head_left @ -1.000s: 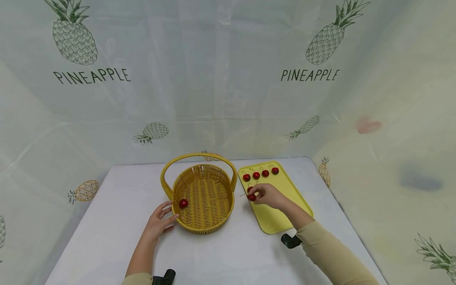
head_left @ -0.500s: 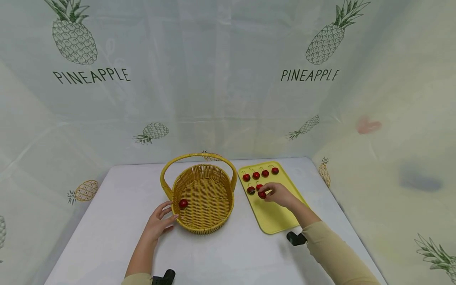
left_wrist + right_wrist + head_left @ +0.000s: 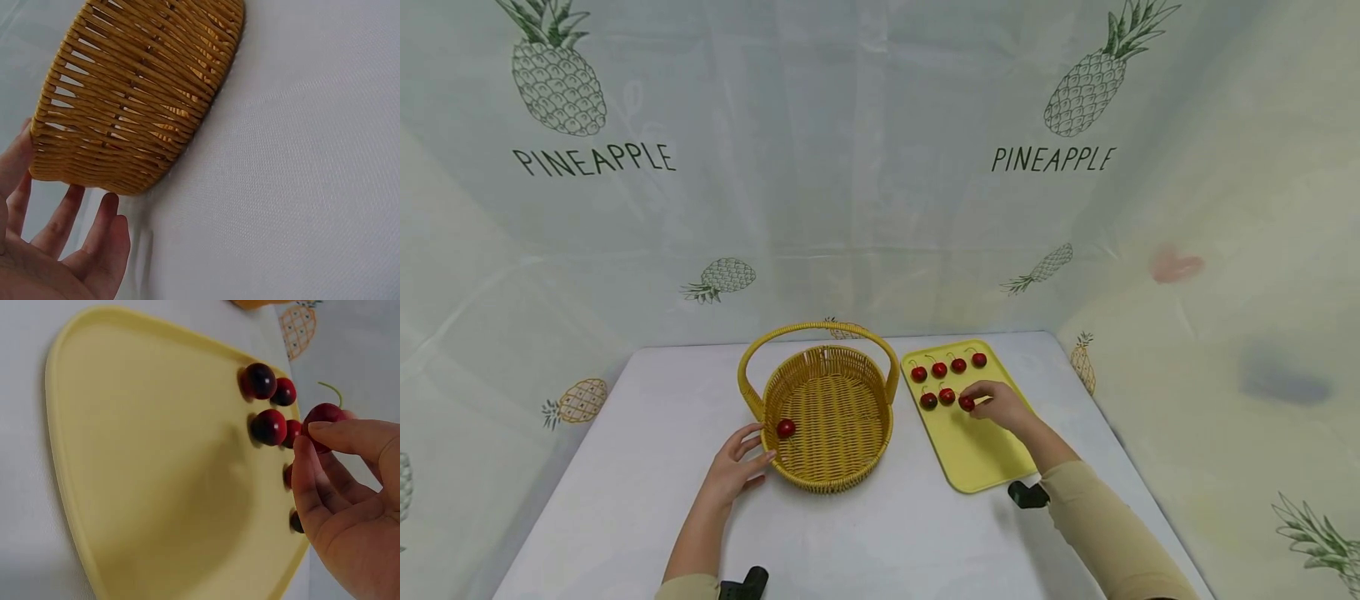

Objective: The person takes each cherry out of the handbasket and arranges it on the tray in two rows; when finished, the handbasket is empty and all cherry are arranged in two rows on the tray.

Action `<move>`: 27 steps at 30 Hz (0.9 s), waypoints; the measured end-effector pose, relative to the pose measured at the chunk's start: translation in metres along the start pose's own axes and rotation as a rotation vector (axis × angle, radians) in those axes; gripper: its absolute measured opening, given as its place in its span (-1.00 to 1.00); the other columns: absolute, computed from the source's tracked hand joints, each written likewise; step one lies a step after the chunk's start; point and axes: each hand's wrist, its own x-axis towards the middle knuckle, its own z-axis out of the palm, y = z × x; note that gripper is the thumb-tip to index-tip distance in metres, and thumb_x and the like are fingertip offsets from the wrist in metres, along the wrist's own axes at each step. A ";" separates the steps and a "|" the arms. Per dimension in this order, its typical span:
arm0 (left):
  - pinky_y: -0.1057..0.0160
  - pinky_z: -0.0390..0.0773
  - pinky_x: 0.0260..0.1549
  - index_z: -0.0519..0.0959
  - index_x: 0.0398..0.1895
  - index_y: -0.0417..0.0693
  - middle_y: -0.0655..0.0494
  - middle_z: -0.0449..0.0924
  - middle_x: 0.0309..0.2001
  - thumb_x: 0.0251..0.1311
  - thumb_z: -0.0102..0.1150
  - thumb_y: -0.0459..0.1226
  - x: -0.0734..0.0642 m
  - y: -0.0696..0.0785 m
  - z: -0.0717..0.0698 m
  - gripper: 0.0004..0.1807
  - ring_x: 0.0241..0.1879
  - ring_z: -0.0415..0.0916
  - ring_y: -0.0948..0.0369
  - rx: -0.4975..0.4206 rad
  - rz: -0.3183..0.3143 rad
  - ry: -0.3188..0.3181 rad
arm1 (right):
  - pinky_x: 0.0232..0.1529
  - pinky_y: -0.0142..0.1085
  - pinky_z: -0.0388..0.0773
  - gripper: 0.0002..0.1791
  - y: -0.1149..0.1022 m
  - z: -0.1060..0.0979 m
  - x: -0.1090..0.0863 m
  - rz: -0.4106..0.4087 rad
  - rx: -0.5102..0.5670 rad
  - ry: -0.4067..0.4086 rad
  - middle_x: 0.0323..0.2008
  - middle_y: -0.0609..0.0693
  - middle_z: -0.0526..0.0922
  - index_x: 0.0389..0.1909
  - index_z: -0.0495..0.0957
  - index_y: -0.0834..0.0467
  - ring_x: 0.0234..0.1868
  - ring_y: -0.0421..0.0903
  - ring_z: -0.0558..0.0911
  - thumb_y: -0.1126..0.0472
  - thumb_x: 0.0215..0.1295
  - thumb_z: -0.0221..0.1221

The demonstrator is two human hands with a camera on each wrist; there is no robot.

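Observation:
Pinched between my right hand's (image 3: 1000, 406) thumb and fingertips is a red cherry (image 3: 966, 403), just over the yellow tray (image 3: 977, 454). In the right wrist view its green stem points up, and a gap shows between this cherry (image 3: 325, 415) and the tray. Several other cherries (image 3: 939, 369) lie on the tray in a back row and a shorter second row. My left hand (image 3: 733, 468) rests with spread fingers against the left side of the yellow woven basket (image 3: 827, 483). One cherry (image 3: 786, 428) lies inside the basket, near its left wall.
The basket's arched handle (image 3: 820, 326) stands upright over its back part. Both basket and tray are on a white table (image 3: 880, 542), tray to the right. Behind and beside the table hangs a pale curtain (image 3: 820, 183) with pineapple prints.
My right hand has moved right along the tray's second row. Two cherries now lie uncovered there, and a cherry is pinched to their right. The left hand and basket have stayed still.

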 end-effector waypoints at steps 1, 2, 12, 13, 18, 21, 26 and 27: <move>-0.02 0.57 -0.17 0.25 0.41 -0.03 -0.29 0.29 0.33 0.22 0.31 -0.31 0.000 0.000 0.000 -0.30 -0.13 0.56 0.23 -0.001 0.001 -0.001 | -0.17 -0.10 0.59 -0.68 0.001 0.000 0.001 0.006 0.004 0.008 -0.05 0.21 0.61 -0.05 0.61 0.29 -0.13 0.08 0.63 0.49 0.14 0.25; -0.02 0.57 -0.18 0.25 0.40 -0.03 -0.29 0.29 0.33 0.22 0.31 -0.31 0.000 0.000 0.000 -0.30 -0.13 0.56 0.23 -0.002 0.003 -0.001 | -0.17 -0.11 0.59 -0.68 0.002 -0.001 0.001 0.011 0.006 0.017 -0.04 0.22 0.61 -0.04 0.61 0.30 -0.12 0.08 0.62 0.49 0.14 0.25; 0.00 0.57 -0.16 0.29 0.39 0.03 -0.23 0.31 0.33 0.19 0.34 -0.32 0.000 -0.001 -0.001 -0.31 -0.04 0.54 0.13 -0.006 0.004 0.009 | -0.10 -0.10 0.58 -0.65 0.011 -0.002 0.010 0.063 0.078 0.056 0.00 0.28 0.55 0.04 0.54 0.37 0.00 0.14 0.54 0.46 0.21 0.24; -0.01 0.57 -0.15 0.30 0.38 0.04 -0.23 0.31 0.33 0.19 0.34 -0.32 0.000 -0.001 -0.001 -0.31 -0.03 0.54 0.12 -0.008 0.004 0.010 | -0.11 -0.09 0.58 -0.65 0.012 -0.002 0.010 0.068 0.079 0.064 0.00 0.28 0.55 0.03 0.54 0.37 -0.01 0.14 0.54 0.45 0.21 0.24; -0.01 0.57 -0.16 0.31 0.38 0.03 -0.24 0.32 0.32 0.18 0.35 -0.31 0.000 -0.001 -0.001 -0.31 -0.04 0.54 0.13 -0.006 0.005 0.015 | -0.11 -0.04 0.56 -0.67 0.015 0.000 0.014 0.089 0.068 0.093 0.01 0.30 0.55 0.03 0.55 0.34 -0.07 0.11 0.56 0.41 0.24 0.25; -0.01 0.57 -0.16 0.30 0.38 0.01 -0.25 0.32 0.32 0.19 0.34 -0.32 -0.001 0.000 0.000 -0.31 -0.06 0.55 0.14 -0.004 0.007 0.018 | -0.11 -0.03 0.55 -0.67 0.015 0.001 0.016 0.105 0.069 0.106 0.01 0.31 0.54 0.04 0.55 0.33 -0.09 0.10 0.56 0.40 0.25 0.25; 0.00 0.58 -0.17 0.30 0.38 0.01 -0.24 0.33 0.31 0.21 0.31 -0.34 0.000 0.000 0.000 -0.33 -0.08 0.56 0.16 -0.006 0.002 0.020 | -0.09 -0.02 0.55 -0.67 0.017 0.003 0.021 0.127 0.071 0.125 0.01 0.33 0.51 0.03 0.54 0.34 -0.10 0.12 0.56 0.41 0.23 0.25; 0.00 0.58 -0.17 0.31 0.37 0.02 -0.24 0.34 0.31 0.21 0.31 -0.34 0.000 0.000 0.001 -0.34 -0.09 0.57 0.17 -0.010 0.000 0.021 | -0.10 -0.02 0.55 -0.67 0.017 0.004 0.022 0.131 0.067 0.128 0.01 0.33 0.51 0.03 0.54 0.34 -0.10 0.12 0.56 0.41 0.23 0.25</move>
